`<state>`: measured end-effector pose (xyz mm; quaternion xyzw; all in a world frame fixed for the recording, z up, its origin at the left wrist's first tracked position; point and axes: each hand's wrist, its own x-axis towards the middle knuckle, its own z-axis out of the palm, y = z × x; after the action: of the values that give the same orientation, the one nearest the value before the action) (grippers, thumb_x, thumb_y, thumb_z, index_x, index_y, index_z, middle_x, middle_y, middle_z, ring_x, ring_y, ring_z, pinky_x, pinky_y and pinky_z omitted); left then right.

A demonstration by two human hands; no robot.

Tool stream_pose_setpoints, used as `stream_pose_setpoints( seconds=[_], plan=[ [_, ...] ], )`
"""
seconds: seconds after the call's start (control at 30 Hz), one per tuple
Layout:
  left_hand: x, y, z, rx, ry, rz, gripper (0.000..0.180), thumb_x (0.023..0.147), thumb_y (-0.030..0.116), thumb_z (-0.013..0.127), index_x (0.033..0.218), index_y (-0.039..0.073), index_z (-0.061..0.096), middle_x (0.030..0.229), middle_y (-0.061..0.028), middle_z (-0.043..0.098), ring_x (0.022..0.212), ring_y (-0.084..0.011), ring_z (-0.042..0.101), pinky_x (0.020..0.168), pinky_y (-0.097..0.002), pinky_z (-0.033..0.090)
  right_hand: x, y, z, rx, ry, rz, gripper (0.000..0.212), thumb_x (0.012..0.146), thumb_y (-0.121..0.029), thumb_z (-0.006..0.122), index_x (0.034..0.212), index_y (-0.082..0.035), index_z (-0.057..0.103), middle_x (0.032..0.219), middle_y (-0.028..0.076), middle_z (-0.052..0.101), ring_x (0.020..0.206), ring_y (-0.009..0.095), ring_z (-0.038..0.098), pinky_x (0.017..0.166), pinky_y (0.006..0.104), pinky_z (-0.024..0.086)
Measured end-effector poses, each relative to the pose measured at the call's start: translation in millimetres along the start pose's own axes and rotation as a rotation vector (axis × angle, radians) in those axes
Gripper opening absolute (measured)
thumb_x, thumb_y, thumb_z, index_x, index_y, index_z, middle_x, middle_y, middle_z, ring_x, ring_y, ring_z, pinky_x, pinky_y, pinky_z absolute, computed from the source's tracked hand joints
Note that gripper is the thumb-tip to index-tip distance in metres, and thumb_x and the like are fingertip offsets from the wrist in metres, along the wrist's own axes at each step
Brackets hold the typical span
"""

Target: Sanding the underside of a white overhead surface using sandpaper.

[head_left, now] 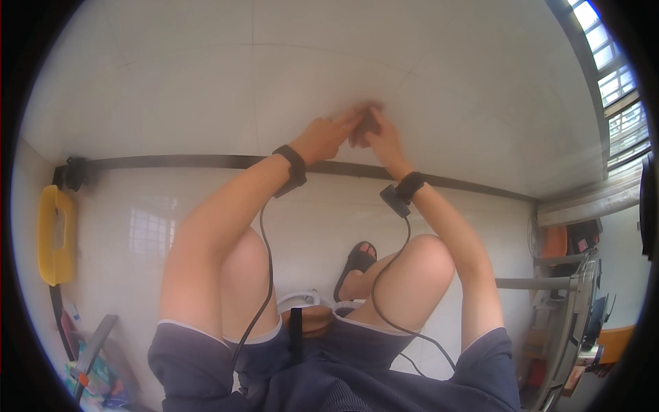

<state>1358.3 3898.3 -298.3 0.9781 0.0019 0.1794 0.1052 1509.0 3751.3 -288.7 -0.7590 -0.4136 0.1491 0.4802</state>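
Observation:
Both hands meet low on a pale, glossy tiled wall (206,89), just above a dark strip at its foot. My left hand (328,139) reaches in from the left with its fingers stretched toward my right hand. My right hand (386,141) bends its thumb and fingers round a small dark reddish-brown patch (368,126) between the two hands. Blur and the fingers hide whether that patch is a held thing or a shadow and reflection. Each wrist wears a black band with a small box, the left one (294,168) and the right one (410,187), and each box trails a cable.
A dark strip (206,162) runs along the wall's foot above the shiny pale floor (151,268). At the left stands a yellow plastic piece (49,235). A metal frame (580,312) and shelf items fill the right, below a barred window (621,89). Cables hang across my knees.

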Motion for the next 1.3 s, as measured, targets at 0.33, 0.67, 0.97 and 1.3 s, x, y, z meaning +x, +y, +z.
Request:
stream_pose_setpoints(
  seconds=[0.33, 0.67, 0.97, 1.3],
  plan=[
    [-9, -19, -30, -0.024, 0.213, -0.069, 0.07, 0.084, 0.01, 0.073, 0.146, 0.01, 0.041, 0.144, -0.0186, 0.05, 0.105, -0.0387, 0.066, 0.075, -0.0444, 0.059, 7, -55, 51, 0.12, -0.084, -0.023, 0.062, 0.083, -0.003, 0.057, 0.143, 0.008, 0.048, 0.114, 0.022, 0.065, 0.098, 0.027, 0.066, 0.084, 0.0355, 0.055],
    [-24, -3, -79, -0.11, 0.139, -0.311, 0.064, 0.085, 0.01, 0.069, 0.14, 0.006, 0.038, 0.147, -0.0258, 0.048, 0.102, -0.0414, 0.068, 0.077, -0.0482, 0.057, 18, -89, 72, 0.111, -0.166, -0.204, 0.047, 0.081, -0.008, 0.06, 0.125, 0.007, 0.056, 0.111, 0.025, 0.068, 0.104, 0.036, 0.068, 0.085, 0.042, 0.054],
    [-54, -8, -81, -0.062, 0.194, -0.489, 0.064, 0.086, 0.007, 0.067, 0.142, 0.008, 0.037, 0.141, -0.0231, 0.051, 0.113, -0.0451, 0.061, 0.084, -0.0498, 0.055, 24, -99, 108, 0.164, -0.222, -0.153, 0.05, 0.083, 0.0, 0.053, 0.133, 0.004, 0.056, 0.106, 0.016, 0.068, 0.089, 0.023, 0.068, 0.067, 0.0329, 0.055],
    [-50, -1, -92, -0.072, 0.17, -0.516, 0.068, 0.086, 0.004, 0.067, 0.144, 0.0, 0.032, 0.151, -0.0249, 0.038, 0.119, -0.0472, 0.057, 0.085, -0.0493, 0.055, 34, -99, 102, 0.149, -0.132, -0.419, 0.055, 0.08, -0.007, 0.057, 0.134, 0.005, 0.056, 0.115, 0.025, 0.069, 0.101, 0.039, 0.069, 0.082, 0.0431, 0.055]
  ],
)
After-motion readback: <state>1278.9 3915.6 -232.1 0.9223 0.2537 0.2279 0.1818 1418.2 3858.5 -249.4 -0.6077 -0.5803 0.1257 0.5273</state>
